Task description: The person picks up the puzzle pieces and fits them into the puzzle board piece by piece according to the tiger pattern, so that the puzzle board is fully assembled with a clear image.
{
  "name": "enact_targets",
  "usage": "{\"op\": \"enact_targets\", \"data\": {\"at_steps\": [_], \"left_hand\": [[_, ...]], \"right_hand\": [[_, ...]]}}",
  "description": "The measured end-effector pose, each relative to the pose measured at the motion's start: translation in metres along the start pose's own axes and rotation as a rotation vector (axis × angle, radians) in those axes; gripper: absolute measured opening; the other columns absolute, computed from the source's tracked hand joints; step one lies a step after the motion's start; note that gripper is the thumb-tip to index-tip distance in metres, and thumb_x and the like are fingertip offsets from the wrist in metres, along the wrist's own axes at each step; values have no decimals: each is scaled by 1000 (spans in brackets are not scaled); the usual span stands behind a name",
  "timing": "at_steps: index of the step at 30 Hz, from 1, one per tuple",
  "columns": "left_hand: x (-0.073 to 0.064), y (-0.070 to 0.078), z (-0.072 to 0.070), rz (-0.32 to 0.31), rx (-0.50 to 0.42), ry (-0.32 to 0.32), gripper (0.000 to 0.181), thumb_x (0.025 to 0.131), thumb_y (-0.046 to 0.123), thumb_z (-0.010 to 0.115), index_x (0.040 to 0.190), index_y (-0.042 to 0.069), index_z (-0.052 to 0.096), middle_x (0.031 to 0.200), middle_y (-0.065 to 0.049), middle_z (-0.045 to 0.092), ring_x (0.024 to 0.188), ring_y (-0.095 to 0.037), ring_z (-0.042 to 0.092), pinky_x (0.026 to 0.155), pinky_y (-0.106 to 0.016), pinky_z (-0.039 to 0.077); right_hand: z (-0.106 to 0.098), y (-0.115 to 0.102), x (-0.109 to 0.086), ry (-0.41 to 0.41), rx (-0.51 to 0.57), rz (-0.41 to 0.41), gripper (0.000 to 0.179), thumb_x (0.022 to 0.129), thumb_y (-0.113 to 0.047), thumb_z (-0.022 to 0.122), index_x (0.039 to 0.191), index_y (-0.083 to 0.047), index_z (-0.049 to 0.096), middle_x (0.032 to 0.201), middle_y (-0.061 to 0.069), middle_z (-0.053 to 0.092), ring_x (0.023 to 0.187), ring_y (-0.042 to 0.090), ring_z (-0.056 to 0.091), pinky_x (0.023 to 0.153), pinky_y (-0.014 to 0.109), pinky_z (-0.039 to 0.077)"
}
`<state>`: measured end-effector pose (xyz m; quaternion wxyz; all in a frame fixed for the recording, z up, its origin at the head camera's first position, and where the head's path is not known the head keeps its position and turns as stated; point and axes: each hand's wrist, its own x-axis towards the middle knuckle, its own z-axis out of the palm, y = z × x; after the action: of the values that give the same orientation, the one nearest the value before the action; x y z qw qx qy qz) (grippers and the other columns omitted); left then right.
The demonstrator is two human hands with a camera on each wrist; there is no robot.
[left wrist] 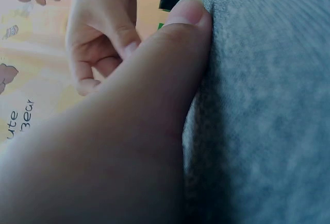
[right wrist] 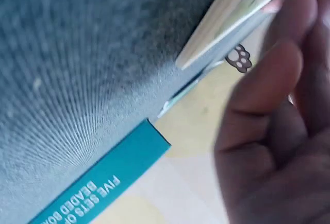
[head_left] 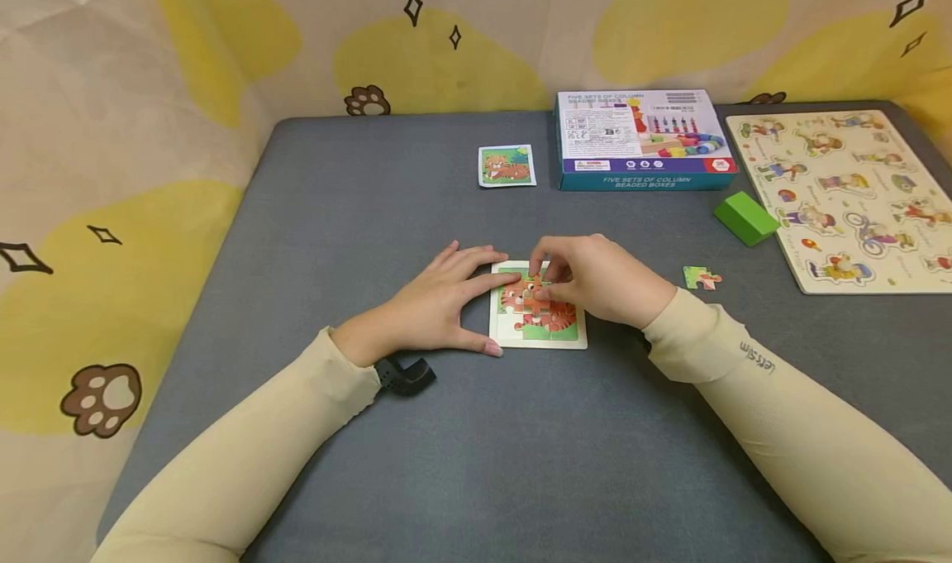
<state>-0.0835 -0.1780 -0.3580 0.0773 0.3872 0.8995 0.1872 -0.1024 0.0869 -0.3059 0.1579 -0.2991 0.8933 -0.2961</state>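
Observation:
A small wooden jigsaw board [head_left: 539, 344] with a tiger picture lies on the grey table, partly filled with pieces. Spread across its left side is my left hand [head_left: 439, 302], the index finger lying on the top and the thumb at the lower left corner. Above the board, my right hand [head_left: 606, 280] pinches an orange jigsaw piece [head_left: 535, 297] between thumb and fingers. That hand hides the board's upper right part. In the right wrist view, the curled fingers [right wrist: 252, 105] are beside the board's edge. Off to the right lies a loose jigsaw piece [head_left: 702, 279].
A picture card [head_left: 507, 166] with a tiger lies behind the board. Farther back stands a beaded-boxes carton [head_left: 640, 141]. A green block [head_left: 747, 218] sits near a large figure puzzle board [head_left: 855, 207] at the right. Patterned cloth [head_left: 476, 42] hangs behind the table.

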Motion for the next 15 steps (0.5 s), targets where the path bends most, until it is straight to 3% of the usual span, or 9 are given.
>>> {"op": "enact_targets", "data": {"at_steps": [5, 15], "left_hand": [[1, -1, 1, -4, 11, -4, 99, 82, 74, 75, 162, 26, 42, 167, -3, 30, 158, -22, 18, 128, -51, -2], [1, -2, 2, -8, 9, -10, 99, 83, 73, 75, 163, 26, 41, 168, -3, 29, 158, -22, 17, 128, -50, -3]], "right_hand": [[5, 1, 0, -14, -47, -6, 18, 90, -6, 83, 103, -10, 71, 78, -3, 67, 72, 16, 60, 68, 35, 50], [12, -1, 0, 18, -200, -19, 20, 88, -12, 86, 107, -10, 80, 95, 3, 69, 86, 23, 63, 76, 41, 55]]}}
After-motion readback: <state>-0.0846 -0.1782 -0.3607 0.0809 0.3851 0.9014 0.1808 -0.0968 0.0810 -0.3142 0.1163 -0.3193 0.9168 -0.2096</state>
